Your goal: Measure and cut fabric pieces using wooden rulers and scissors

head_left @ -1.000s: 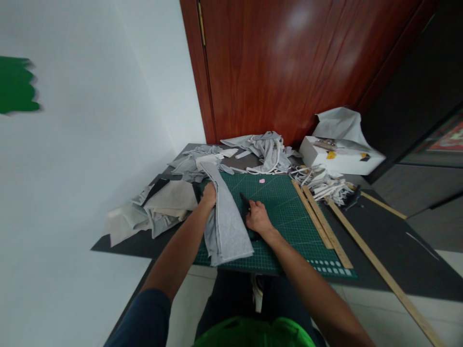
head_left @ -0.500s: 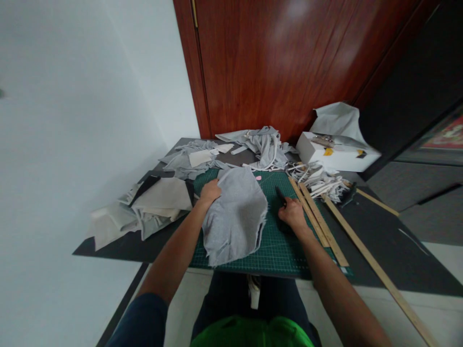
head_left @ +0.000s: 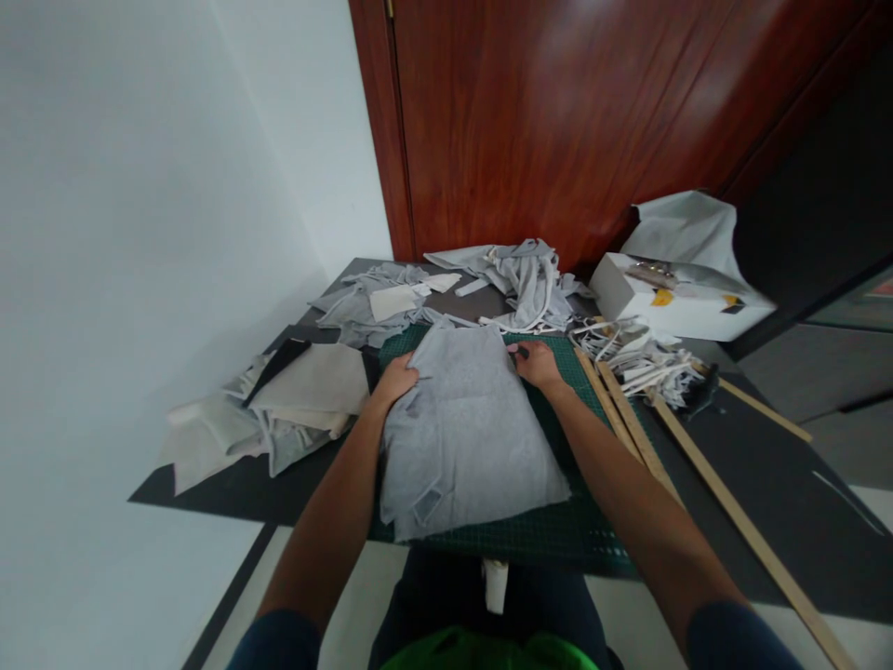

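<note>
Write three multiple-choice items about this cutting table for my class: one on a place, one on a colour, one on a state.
1. Where does the white box stand?
A. at the table's far right
B. on the floor
C. on the cutting mat

2. What colour is the cutting mat?
A. red
B. green
C. yellow

3. How does the grey fabric piece lie?
A. rolled into a tube
B. hanging from the door
C. spread flat on the mat

Answers:
1 A, it sits past the pile of white strips, near the door.
2 B, its green gridded edge shows round the fabric.
3 C, the left hand and right hand rest on its far corners as it covers the mat.
</note>
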The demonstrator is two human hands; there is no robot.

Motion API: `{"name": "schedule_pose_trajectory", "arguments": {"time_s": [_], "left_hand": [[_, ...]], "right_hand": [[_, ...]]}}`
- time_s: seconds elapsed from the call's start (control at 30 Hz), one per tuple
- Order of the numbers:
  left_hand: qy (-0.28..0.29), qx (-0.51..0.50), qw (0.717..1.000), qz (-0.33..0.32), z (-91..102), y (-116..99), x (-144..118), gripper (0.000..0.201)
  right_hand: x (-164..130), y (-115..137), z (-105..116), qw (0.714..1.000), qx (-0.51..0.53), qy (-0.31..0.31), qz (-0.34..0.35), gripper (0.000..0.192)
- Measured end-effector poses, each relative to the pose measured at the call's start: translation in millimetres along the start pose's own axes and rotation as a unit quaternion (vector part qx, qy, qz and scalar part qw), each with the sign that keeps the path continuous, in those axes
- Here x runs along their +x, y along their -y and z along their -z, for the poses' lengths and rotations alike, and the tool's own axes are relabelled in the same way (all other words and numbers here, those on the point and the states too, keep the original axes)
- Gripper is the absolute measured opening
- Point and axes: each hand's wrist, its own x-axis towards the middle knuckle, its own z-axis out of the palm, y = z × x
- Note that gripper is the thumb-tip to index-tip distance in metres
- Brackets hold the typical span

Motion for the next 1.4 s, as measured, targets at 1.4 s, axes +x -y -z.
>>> {"name": "schedule_pose_trajectory", "arguments": {"time_s": [1.4], "left_hand": [[0.176, -0.299, 0.935, 0.067, -38.7, -99, -35, 0.017]], "right_hand": [[-87, 57, 40, 0.744, 0.642, 0.182, -0.037, 0.052]]}}
